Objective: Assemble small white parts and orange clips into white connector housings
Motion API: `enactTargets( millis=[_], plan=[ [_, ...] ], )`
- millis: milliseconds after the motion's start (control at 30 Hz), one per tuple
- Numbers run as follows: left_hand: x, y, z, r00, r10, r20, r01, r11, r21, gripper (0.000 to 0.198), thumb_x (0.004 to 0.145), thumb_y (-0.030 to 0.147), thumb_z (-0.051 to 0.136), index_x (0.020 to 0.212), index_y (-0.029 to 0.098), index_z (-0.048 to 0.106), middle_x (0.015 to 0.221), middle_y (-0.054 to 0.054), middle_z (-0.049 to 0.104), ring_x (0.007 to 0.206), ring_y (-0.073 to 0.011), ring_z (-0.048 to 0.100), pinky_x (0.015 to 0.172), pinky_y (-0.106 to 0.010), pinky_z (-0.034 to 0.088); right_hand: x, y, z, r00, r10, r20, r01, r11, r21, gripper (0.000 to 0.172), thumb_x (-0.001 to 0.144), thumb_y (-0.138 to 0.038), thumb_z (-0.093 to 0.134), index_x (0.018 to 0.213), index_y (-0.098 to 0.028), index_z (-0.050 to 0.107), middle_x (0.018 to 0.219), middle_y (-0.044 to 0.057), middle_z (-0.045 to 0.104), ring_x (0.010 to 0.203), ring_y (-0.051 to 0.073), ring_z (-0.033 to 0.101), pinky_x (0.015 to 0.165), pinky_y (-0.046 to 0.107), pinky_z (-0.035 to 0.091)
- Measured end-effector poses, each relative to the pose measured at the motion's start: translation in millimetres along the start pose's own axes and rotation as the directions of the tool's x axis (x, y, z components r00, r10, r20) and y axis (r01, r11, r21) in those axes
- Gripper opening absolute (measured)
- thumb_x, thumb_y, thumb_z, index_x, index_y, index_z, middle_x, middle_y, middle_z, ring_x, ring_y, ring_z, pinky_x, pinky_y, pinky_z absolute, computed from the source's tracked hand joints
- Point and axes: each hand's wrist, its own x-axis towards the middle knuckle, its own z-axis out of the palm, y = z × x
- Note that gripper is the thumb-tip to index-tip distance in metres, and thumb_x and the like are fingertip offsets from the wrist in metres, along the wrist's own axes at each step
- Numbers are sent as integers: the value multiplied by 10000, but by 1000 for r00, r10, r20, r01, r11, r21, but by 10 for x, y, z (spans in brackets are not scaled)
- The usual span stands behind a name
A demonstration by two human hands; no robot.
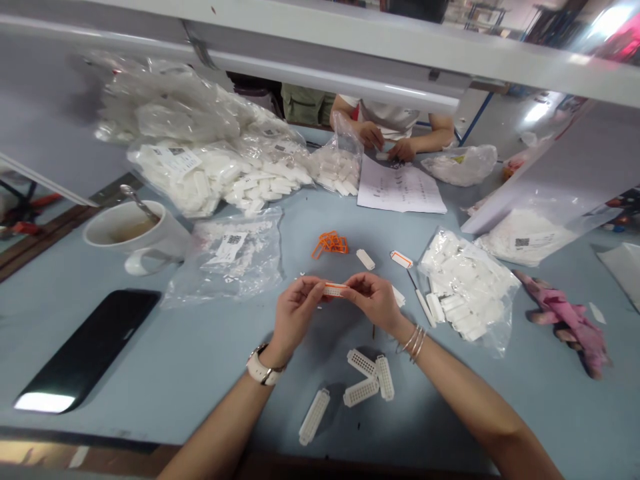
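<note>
Between the fingertips of both hands is a small white perforated plastic case [334, 290] with an orange strip along its upper edge. My left hand [297, 308] pinches its left end, and my right hand [374, 300] grips the right end. Beyond them lies a tangle of orange frames [330, 245], beside a white cover piece [365, 259] and another white piece with an orange frame [401, 259]. Nearer to me, several white perforated cases rest on the table, one [315, 417] apart from a cluster [369, 380].
A white mug [170, 233] with a spoon and a black phone [87, 350] are at left. Bags of white parts [200, 173] stand behind; another bag [467, 287], a screwdriver [425, 305] and pink cloth [565, 313] lie right. Across the table, a co-worker's hands [390, 143] work near printed paper [400, 188].
</note>
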Motion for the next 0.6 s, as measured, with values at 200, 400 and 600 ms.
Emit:
enactTargets(
  millis=[200,400,600],
  plan=[
    [29,6,-49,996,-43,81,48,997,-56,183,704,285,717,804,163,622,851,-27,699,667,-110,614,605,-210,474,26,1,-56,997,35,64,-40,996,76,285,679,-408,705,828,-170,660,756,31,687,670,127,623,654,262,504],
    [25,54,-67,994,-63,91,72,992,-99,165,669,271,743,738,152,654,807,-42,712,667,-121,616,612,-220,465,59,-18,-101,994,18,111,-33,990,135,228,685,-381,700,784,-176,691,758,31,692,709,138,625,718,291,506],
    [45,69,-66,979,-154,135,179,964,-195,227,613,308,773,688,147,632,735,-48,711,630,-135,620,624,-246,477,65,-37,-133,984,41,176,-65,989,133,255,690,-390,696,807,-164,691,770,33,695,698,130,624,718,286,510]
  ],
)
